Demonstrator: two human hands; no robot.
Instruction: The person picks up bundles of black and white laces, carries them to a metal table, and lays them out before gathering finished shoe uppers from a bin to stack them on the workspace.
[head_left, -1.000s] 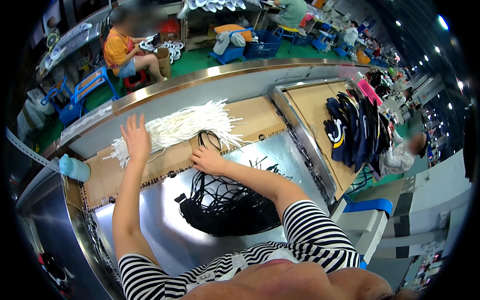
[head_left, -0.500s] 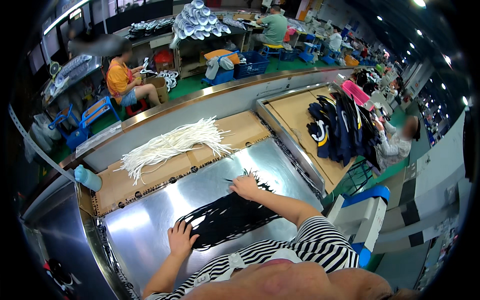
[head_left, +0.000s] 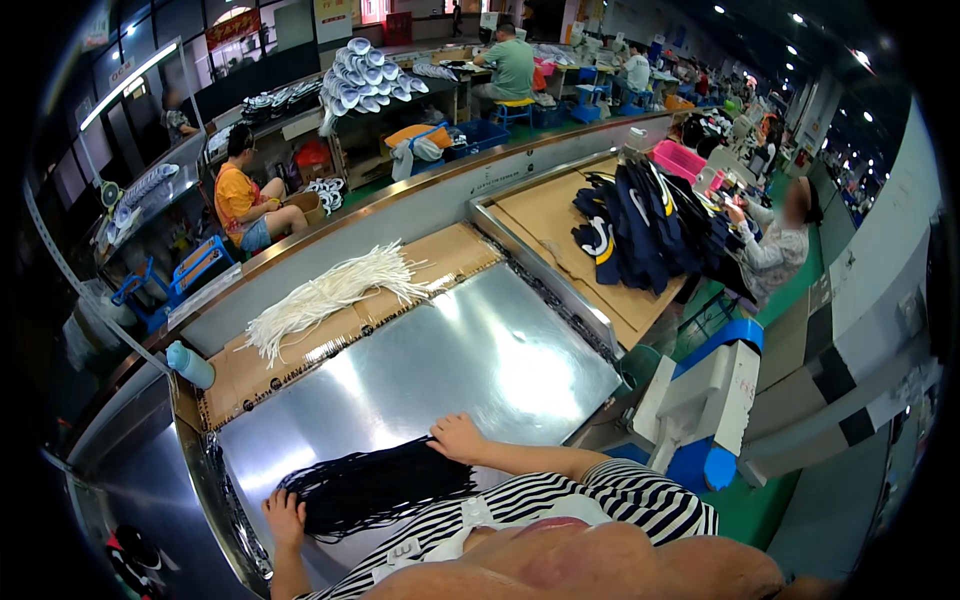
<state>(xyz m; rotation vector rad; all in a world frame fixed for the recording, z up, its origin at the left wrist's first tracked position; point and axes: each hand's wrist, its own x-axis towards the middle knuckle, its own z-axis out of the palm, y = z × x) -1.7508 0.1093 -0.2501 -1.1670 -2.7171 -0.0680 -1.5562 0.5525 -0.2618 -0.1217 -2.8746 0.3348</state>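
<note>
A bundle of long black laces (head_left: 385,487) lies stretched across the near part of the shiny metal tabletop (head_left: 470,330). My left hand (head_left: 285,517) is at the bundle's left end, its fingers bent over the strands. At the upper right end, my right hand (head_left: 458,439) has its fingers curled down onto the laces, knuckles up. The undersides of both hands are hidden. Beyond the metal, a loose bundle of white laces (head_left: 335,295) rests on a strip of brown cardboard (head_left: 445,258).
A light blue bottle (head_left: 190,366) stands at the cardboard's left end. On the right, a cardboard-lined tray (head_left: 540,225) holds dark blue cut pieces (head_left: 635,225). A white and blue machine part (head_left: 703,405) sits beside the table. Co-workers sit beyond the low partition and at the right.
Both hands have come nearer my body and to the left, and the black laces have moved with them. The bundle's right end, earlier splayed out, now looks gathered. The view has shifted.
</note>
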